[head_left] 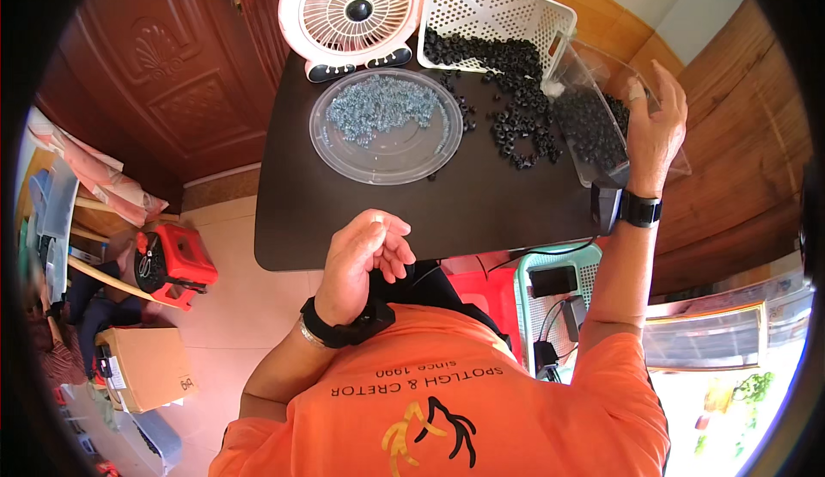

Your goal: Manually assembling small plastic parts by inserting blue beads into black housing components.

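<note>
left hand, middle: grip curled, can't tell if together | right hand, upper right: grip apart, by clear box, black bits

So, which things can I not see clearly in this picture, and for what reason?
Fan, head view: its top is cut off by the upper edge.
Blue-grey pieces on the round tray, head view: too small to tell their exact shape.
Black pieces in the clear box, head view: blurred behind its wall.
Left hand, head view: curled fingers hide whether it holds anything.
</note>
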### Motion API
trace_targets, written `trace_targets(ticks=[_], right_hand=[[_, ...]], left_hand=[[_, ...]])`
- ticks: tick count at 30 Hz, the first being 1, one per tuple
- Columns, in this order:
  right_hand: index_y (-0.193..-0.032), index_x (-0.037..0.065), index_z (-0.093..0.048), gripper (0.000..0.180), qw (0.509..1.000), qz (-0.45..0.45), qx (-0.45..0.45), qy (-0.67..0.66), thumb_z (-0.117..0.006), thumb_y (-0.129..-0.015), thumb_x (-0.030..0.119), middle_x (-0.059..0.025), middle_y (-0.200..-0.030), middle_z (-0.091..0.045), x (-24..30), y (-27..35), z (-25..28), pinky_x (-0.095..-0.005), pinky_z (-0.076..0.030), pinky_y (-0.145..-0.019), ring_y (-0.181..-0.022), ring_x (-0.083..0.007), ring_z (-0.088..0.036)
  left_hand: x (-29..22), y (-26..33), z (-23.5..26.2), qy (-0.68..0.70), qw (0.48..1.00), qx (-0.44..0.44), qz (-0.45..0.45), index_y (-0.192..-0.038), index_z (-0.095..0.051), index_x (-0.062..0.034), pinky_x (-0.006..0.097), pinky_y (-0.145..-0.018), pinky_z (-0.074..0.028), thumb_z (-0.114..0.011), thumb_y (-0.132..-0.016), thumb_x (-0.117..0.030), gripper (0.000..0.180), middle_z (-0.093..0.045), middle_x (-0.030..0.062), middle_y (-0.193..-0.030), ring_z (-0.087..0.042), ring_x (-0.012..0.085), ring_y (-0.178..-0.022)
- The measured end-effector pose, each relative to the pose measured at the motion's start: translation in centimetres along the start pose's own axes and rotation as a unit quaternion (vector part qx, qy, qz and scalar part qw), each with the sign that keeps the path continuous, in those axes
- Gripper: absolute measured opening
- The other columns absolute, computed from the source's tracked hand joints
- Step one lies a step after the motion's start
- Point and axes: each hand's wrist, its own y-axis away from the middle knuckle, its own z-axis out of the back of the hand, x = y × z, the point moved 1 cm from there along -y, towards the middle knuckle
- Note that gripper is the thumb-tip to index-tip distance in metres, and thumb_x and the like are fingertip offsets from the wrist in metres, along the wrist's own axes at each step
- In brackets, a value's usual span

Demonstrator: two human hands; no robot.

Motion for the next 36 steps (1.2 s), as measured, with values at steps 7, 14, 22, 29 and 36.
trace_targets(ticks=[7,14,22,29,36], right_hand=[[-0.094,0.005,-0.07,0.021,0.911,-0.096,0.343,-0.207,-0.068,-0.079,0.02,-0.0133,-0.087,-0.069,2.8,6.7,-5.8,-0.0361,-0.051,-0.075,-0.085,-0.0272,-0.066],[-0.089,0.005,-0.068,0.021,0.91,0.078,0.406,0.011,-0.064,-0.078,0.023,-0.0154,-0.083,-0.068,3.8,9.9,-13.3,-0.0424,-0.051,-0.075,-0.084,-0.0336,-0.064],[-0.093,0.003,-0.066,0.02,0.91,0.0,0.397,-0.118,-0.069,-0.075,0.013,-0.0137,-0.088,-0.066,3.4,10.2,-12.9,-0.0409,-0.051,-0.077,-0.084,-0.0311,-0.064],[-0.098,0.002,-0.066,0.032,0.849,-0.04,0.333,-0.409,-0.078,-0.068,0.005,-0.0073,-0.082,-0.063,12.1,7.8,-2.9,-0.03,-0.05,-0.068,-0.073,-0.0181,-0.061],[-0.094,0.007,-0.065,0.031,0.823,0.087,0.29,-0.481,-0.079,-0.067,0.005,-0.0053,-0.084,-0.067,16.1,10.5,-0.6,-0.0334,-0.052,-0.068,-0.076,-0.0243,-0.063]], left_hand=[[0.5,-0.1,-0.1,-0.004,0.999,0.014,0.035,-0.1,-0.058,-0.0012,0.023,-0.055,-0.044,-0.043,-0.096,-0.033,0.035,-0.064,0.0117,-0.077,-0.057,0.0131,-0.06],[0.7,0.3,-0.1,-0.013,0.998,0.011,0.054,-0.1,-0.058,-0.0021,0.023,-0.055,-0.043,-0.044,-0.096,-0.03,0.031,-0.064,0.0104,-0.078,-0.057,0.0126,-0.061],[0.8,-0.3,0.3,-0.005,0.998,0.012,0.061,-0.099,-0.058,-0.0036,0.023,-0.056,-0.043,-0.044,-0.097,-0.028,0.029,-0.064,0.0095,-0.078,-0.057,0.0124,-0.062],[0.5,-1.6,-0.3,-0.027,0.999,0.014,0.041,-0.108,-0.056,-0.0035,0.023,-0.058,-0.044,-0.046,-0.096,-0.028,0.029,-0.061,0.0086,-0.089,-0.058,0.0124,-0.07],[1.2,-2.3,-0.5,0.063,0.997,0.049,0.008,-0.109,-0.054,-0.0021,0.023,-0.06,-0.045,-0.047,-0.095,-0.027,0.029,-0.059,0.0052,-0.091,-0.058,0.0127,-0.075]])
